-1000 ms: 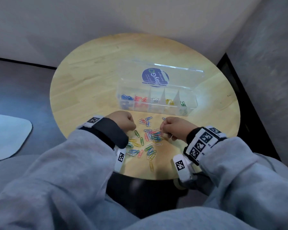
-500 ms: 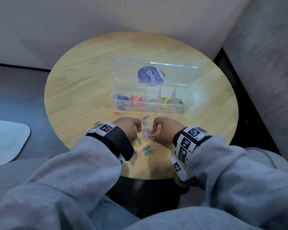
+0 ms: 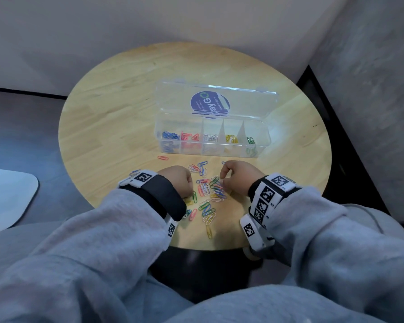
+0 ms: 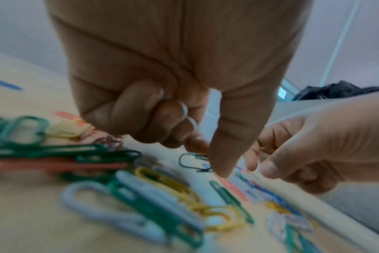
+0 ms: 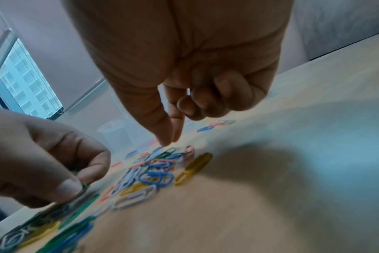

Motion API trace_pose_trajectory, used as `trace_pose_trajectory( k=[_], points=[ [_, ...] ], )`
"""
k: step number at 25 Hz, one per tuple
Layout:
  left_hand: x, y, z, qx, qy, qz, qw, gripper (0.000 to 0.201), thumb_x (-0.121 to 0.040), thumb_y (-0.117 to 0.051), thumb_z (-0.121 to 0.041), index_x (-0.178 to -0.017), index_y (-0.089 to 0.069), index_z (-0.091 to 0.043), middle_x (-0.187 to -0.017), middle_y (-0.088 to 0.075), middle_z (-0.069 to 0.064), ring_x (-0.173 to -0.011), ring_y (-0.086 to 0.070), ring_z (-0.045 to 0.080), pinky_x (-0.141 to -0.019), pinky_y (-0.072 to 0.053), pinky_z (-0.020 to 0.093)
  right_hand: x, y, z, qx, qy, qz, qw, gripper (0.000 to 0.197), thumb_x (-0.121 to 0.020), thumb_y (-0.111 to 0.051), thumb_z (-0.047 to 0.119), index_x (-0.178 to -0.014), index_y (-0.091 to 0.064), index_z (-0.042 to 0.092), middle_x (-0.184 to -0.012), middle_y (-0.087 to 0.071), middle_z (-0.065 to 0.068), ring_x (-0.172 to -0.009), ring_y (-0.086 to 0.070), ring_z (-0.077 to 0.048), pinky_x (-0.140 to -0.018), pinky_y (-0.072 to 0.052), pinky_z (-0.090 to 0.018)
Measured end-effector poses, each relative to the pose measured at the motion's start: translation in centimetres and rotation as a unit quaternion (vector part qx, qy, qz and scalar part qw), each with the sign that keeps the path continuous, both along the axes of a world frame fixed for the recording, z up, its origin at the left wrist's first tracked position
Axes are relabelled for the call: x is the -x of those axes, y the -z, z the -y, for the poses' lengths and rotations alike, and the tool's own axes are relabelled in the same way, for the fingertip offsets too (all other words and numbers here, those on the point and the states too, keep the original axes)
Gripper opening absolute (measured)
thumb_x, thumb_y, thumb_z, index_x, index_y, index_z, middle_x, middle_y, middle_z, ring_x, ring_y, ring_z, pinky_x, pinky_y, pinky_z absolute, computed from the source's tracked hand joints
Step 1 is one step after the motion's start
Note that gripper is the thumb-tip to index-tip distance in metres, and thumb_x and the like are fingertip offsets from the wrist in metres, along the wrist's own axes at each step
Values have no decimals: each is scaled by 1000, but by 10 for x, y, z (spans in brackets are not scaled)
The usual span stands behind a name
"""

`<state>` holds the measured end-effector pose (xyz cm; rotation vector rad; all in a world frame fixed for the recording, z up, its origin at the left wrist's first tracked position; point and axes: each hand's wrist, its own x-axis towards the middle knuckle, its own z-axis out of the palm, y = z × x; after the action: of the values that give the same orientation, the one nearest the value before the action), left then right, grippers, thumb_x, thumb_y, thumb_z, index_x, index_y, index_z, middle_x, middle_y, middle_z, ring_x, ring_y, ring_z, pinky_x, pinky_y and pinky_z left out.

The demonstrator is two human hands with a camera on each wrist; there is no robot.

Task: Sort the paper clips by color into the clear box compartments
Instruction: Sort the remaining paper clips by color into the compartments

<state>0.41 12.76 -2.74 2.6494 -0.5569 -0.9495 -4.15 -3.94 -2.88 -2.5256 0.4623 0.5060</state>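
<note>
The clear box [image 3: 267, 134] stands open on the round table [image 3: 117, 127]. From left to right its compartments hold blue [image 3: 170, 135], red, white, yellow and green clips [image 3: 251, 141]. A mixed pile of paper clips [image 3: 208, 194] lies between my hands near the front edge. My left hand [image 4: 206, 159] is curled at the pile's left, thumb and forefinger pinching a green clip [image 5: 83, 185] low over the table. My right hand [image 5: 170, 140] points thumb and forefinger down together onto the end of a blue clip [image 5: 155, 152]. Whether they grip it is hidden.
One red clip [image 3: 163, 157] lies alone left of the box front. A few more clips [image 3: 200, 167] are scattered between box and pile. The table's near edge runs just under my wrists. A white mat [image 3: 7, 199] lies on the floor to the left.
Both hands closed in on the pile from its sides. The left hand slid down to the pile's left edge, and the right hand has drawn back a little from the pile's middle.
</note>
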Motion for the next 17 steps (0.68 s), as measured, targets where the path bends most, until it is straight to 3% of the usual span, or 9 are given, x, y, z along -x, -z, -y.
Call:
trace_pose_trajectory(
  k=[4, 6, 10, 13, 17],
  points=[
    [-5, -9, -2, 96, -92, -93, 987, 19, -80, -57, -14, -64, -47, -16, -68, -55, 3, -65, -48, 22, -66, -38, 26, -3, -3, -4, 20, -33, -10, 999, 11, -79, -63, 17, -81, -57, 26, -62, -48, 7, -56, -47, -11, -48, -35, -23],
    [-8, -15, -3, 154, -148, -141, 967, 22, -82, -55, -9, -61, -47, -13, -69, -55, 8, -60, -45, 22, -58, -36, 23, -5, -6, -5, 43, -77, -15, 996, 12, -80, -63, 18, -88, -60, 26, -65, -47, 8, -62, -49, -14, -50, -37, -23],
    [-12, -19, -5, 261, -254, -194, 911, 29, -85, -46, 4, -61, -41, -11, -62, -53, 9, -40, -45, 9, -39, -31, 15, -11, -8, -9, 94, -158, -26, 983, 19, -83, -58, 17, -100, -63, 23, -83, -48, 6, -81, -50, -18, -65, -38, -26],
    [-11, -19, -5, 272, -287, -203, 896, 27, -89, -43, 2, -65, -43, -12, -56, -50, 7, -34, -45, 8, -38, -32, 15, -11, -8, -9, 113, -161, -18, 980, 15, -83, -56, 18, -96, -63, 21, -74, -45, 9, -81, -50, -18, -67, -38, -26],
    [-7, -18, 2, 219, -311, -221, 898, 23, -92, -38, -2, -74, -51, -8, -62, -40, 6, -49, -36, 16, -42, -27, 19, -9, -5, -5, 107, -134, -7, 985, 13, -86, -53, 18, -93, -64, 17, -86, -53, 2, -82, -51, -18, -69, -40, -25]
  ],
)
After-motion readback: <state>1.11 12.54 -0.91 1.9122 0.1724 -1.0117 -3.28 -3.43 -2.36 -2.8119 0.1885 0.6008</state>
